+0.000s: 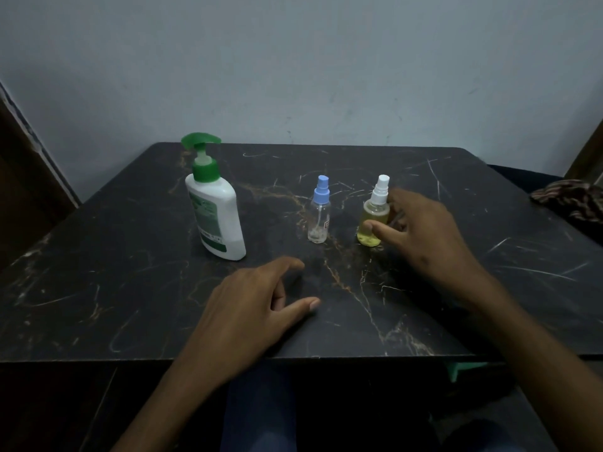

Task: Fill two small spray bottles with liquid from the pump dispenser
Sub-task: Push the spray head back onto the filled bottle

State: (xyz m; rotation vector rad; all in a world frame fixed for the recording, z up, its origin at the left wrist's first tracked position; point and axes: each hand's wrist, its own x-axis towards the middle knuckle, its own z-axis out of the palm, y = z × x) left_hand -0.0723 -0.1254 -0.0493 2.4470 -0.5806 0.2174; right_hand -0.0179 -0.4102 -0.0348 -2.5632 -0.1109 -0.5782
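Two hands we see: right hand (421,233) loosely curled beside the yellow spray bottle (375,220), grasp unclear; left hand (248,308) relaxed, near the table (98,288) edge.

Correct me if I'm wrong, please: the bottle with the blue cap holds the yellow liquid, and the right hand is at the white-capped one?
Not quite. In the head view the yellow liquid is in the white-capped bottle, which the right hand is at. The blue-capped bottle looks nearly empty.
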